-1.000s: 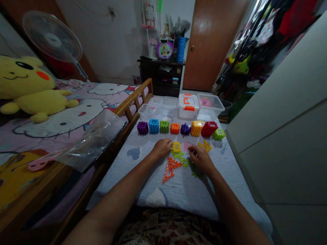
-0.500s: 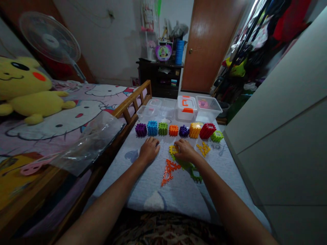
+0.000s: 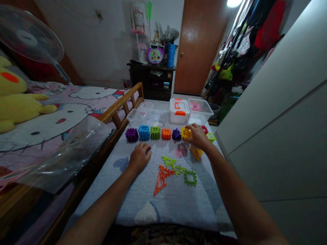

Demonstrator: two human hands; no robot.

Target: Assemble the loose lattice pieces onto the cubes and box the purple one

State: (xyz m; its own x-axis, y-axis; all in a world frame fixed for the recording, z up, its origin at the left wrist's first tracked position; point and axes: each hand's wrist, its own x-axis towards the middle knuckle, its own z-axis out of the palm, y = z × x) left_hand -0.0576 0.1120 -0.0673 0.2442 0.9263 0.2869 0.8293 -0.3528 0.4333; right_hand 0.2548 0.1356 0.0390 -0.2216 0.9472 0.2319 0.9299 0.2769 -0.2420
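My right hand [image 3: 198, 136] is at the yellow stack [image 3: 186, 133] in the row, fingers bent round a yellow piece at its front. It partly covers the red stack [image 3: 204, 129]. My left hand [image 3: 139, 157] rests on the cloth with fingers apart, holding nothing. From the left the row has purple [image 3: 131, 135], blue [image 3: 144, 132], green [image 3: 155, 133], orange [image 3: 166, 134] and dark purple [image 3: 176, 134] stacks. Nearer me lie loose orange pieces [image 3: 160, 180], lime pieces [image 3: 176, 167], a green square piece [image 3: 190, 178] and yellow pieces [image 3: 196, 152].
Behind the row stand a lidded clear box [image 3: 179, 115] with orange clasps and an open clear box [image 3: 200, 110]. Clear lids [image 3: 139, 116] lie at the back left. A wooden bed rail [image 3: 122, 103] runs along the left; a pale cabinet [image 3: 276, 136] stands on the right.
My right hand has moved up and right from beside the lime pieces to the yellow stack, and the yellow piece has left that spot. The camera view has shifted right.
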